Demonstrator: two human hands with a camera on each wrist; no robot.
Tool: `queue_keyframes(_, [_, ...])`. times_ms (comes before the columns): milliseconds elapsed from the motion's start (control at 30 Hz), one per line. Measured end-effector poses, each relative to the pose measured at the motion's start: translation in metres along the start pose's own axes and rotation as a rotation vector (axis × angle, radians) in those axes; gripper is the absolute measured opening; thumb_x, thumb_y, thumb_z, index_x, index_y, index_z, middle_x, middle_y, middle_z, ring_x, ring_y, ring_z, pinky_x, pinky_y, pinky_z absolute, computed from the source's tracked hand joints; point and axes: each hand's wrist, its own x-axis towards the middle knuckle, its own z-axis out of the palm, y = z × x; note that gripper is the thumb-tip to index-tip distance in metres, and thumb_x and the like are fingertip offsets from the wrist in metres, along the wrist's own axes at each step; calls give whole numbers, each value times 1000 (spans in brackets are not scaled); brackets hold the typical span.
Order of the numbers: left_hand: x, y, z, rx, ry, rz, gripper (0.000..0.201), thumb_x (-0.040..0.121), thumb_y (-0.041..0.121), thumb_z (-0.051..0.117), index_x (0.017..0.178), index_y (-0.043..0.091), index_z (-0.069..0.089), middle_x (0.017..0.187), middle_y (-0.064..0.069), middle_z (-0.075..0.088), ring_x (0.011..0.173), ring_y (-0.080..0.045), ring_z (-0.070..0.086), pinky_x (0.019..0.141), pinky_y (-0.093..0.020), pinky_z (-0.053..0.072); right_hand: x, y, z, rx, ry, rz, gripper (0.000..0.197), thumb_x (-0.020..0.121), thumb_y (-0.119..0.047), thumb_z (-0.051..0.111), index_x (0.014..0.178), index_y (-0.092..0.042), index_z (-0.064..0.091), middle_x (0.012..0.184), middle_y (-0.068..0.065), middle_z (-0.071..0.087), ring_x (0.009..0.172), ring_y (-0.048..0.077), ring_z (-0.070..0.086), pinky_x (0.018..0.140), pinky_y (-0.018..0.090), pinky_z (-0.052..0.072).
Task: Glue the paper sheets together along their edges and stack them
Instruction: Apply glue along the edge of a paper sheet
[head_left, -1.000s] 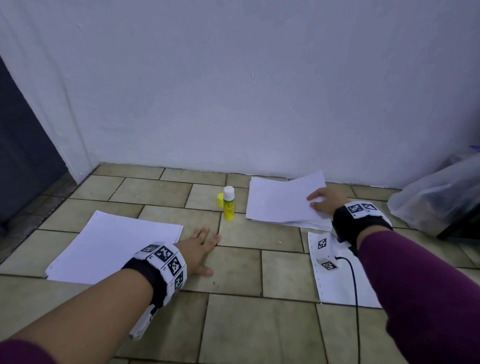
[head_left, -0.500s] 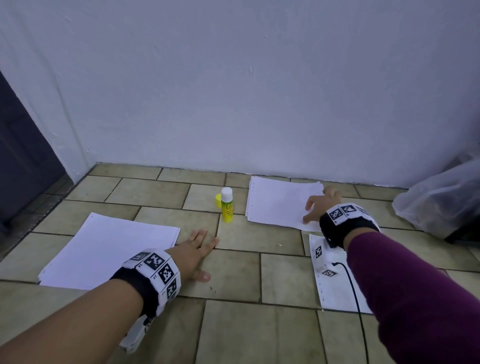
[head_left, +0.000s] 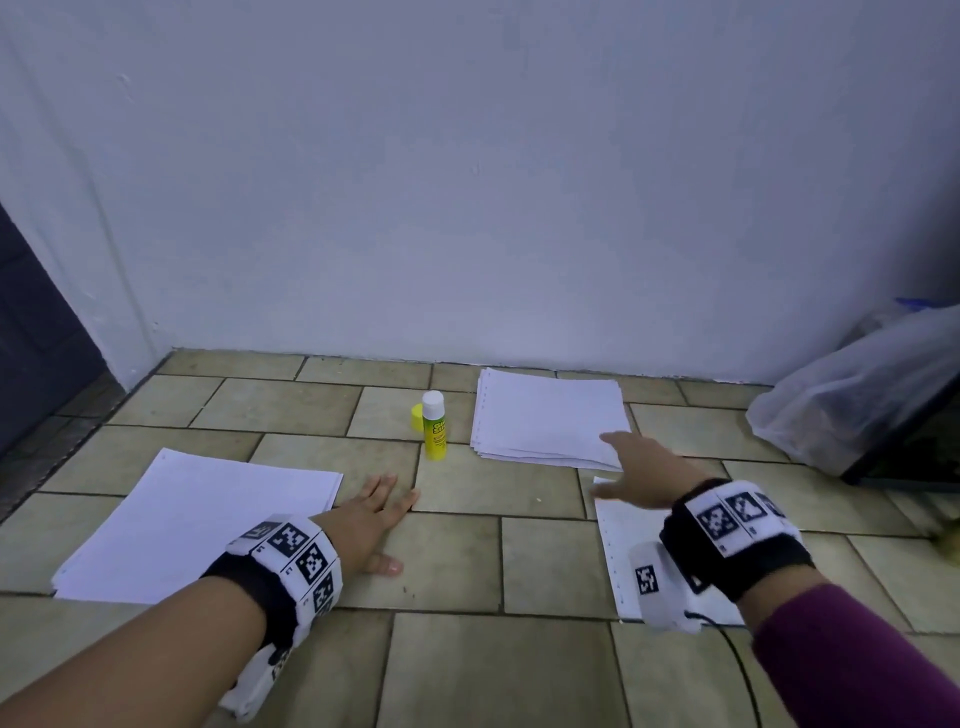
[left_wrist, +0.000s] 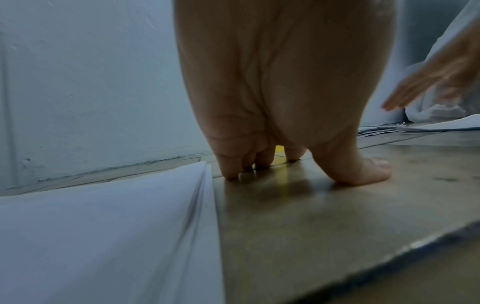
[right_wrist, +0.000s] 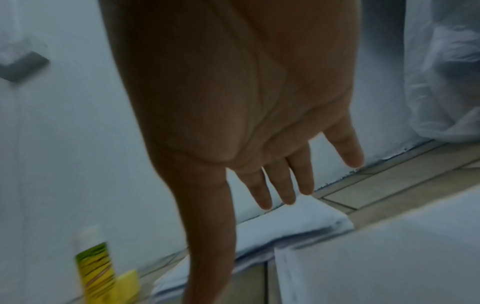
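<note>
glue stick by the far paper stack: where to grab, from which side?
Grip the upright yellow glue stick round its labelled body, coming from above and the right hand's side. Its loose yellow cap lies behind-left; the white paper stack sits apart to its right.

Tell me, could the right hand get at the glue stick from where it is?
Probably yes. The right hand hovers open, holding nothing, over the near corner of the far paper stack. The glue stick stands uncapped on bare floor just left of that stack, with nothing between.
</note>
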Motion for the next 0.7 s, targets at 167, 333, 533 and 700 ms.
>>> queue_keyframes(167, [-2,4,0,15,53,-7,91,96,39,52,150,16,-17,158,-14,-21,146,-28,-17,119,-37,5,-47,0,38,-68,-230,-34,117,78,-48,71,151,-8,-10,160,4,-9,148,19,-5,119,44,13])
queue_keyframes(333, [-7,5,-3,12,100,-9,88,95,40,54,153,18,-8,159,-12,-15,148,-25,-9,119,-35,8,-57,-2,44,-42,-233,-54,115,80,-38,73,150,-6,-12,159,7,-14,148,19,-4,118,31,12])
queue_keyframes(533, [-46,-27,-32,82,88,-344,141,52,92,53,152,8,-1,158,-17,3,146,-35,7,116,-39,19,-60,-2,41,-44,-199,-91,117,77,-47,73,151,-8,-8,160,5,-11,148,17,5,115,28,18])
queue_keyframes(700, [-59,-57,-10,257,75,-453,90,54,69,69,128,21,52,122,-2,63,109,-20,61,86,-32,49,-60,-3,41,-25,-190,-78,111,81,-54,65,151,-8,-8,160,6,-11,148,17,3,116,28,15])
